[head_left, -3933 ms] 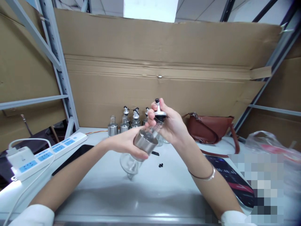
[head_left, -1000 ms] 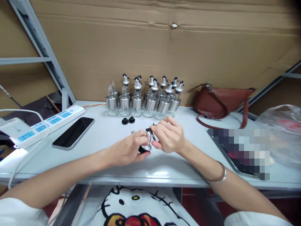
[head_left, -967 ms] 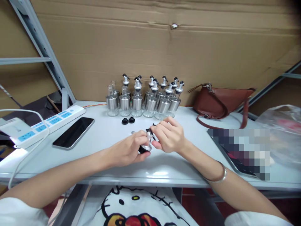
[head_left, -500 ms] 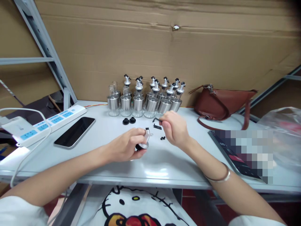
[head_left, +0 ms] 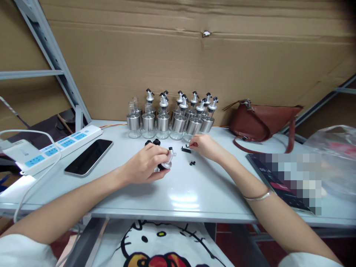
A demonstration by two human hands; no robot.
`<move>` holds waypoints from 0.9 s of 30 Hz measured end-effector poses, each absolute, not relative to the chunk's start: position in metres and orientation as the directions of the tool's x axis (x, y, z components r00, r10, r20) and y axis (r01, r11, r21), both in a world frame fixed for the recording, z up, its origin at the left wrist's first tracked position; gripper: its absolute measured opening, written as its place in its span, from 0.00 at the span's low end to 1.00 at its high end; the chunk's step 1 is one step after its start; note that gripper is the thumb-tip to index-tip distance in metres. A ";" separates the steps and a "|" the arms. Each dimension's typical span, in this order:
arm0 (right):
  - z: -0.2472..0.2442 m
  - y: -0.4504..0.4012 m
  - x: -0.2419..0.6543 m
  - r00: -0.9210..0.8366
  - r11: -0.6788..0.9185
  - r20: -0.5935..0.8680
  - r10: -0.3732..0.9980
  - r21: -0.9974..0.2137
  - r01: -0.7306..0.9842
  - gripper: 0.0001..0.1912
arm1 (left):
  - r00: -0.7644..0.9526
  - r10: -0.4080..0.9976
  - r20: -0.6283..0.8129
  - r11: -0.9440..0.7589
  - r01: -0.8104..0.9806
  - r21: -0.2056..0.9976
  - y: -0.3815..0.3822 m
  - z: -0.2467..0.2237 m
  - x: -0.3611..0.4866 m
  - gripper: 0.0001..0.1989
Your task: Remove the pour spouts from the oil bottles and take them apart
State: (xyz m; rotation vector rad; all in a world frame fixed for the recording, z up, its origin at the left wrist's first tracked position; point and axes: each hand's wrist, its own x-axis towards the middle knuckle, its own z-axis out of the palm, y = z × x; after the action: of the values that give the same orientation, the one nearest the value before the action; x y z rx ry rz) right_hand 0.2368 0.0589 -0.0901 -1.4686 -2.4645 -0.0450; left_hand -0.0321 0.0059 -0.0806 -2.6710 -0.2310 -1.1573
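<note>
My left hand [head_left: 147, 163] is closed around a silver and black bottle pourer [head_left: 168, 159], its spout tilted up over the table. The fingers of my right hand [head_left: 204, 146] pinch a small black lever [head_left: 187, 146] just above the tabletop. Close by lies another black lever piece [head_left: 186, 150]. Small black caps [head_left: 192, 163] rest nearer to me. Behind my left hand, two black stoppers [head_left: 156, 141] are partly covered by it. Glass bottles with steel bands [head_left: 162, 124] stand in rows at the back, several topped with pourers [head_left: 184, 102].
To the left are a phone [head_left: 89, 157] and a white power strip [head_left: 66, 142] with a cable. On the right sit a brown handbag [head_left: 261, 120], a partly pixelated tablet [head_left: 268, 176] and a clear plastic bag [head_left: 338, 159]. Cardboard [head_left: 139, 48] closes off the back.
My right hand has lowered towards the table with the black lever, beside the other lever piece. My left hand has shifted slightly left and away from me with the pourer.
</note>
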 end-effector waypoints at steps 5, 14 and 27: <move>-0.098 0.062 0.235 -0.479 0.504 0.179 0.859 -0.139 0.853 0.10 | 0.676 0.057 0.734 -0.954 0.255 -0.161 0.008 -0.079 -0.035 0.10; -0.086 0.058 0.234 -0.411 0.424 0.110 0.905 -0.169 0.890 0.09 | 0.710 0.069 0.701 -0.954 0.253 -0.162 0.015 -0.079 -0.040 0.10; -0.091 0.057 0.236 -0.503 0.509 0.098 0.859 -0.277 0.815 0.09 | 0.735 0.091 0.672 -0.950 0.266 -0.161 0.018 -0.077 -0.042 0.09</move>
State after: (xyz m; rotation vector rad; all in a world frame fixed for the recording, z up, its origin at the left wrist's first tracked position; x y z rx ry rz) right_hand 0.2360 0.0572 -0.0911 -1.4261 -2.5289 0.2862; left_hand -0.0421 0.0181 -0.0771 -2.6907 -0.2818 -1.0237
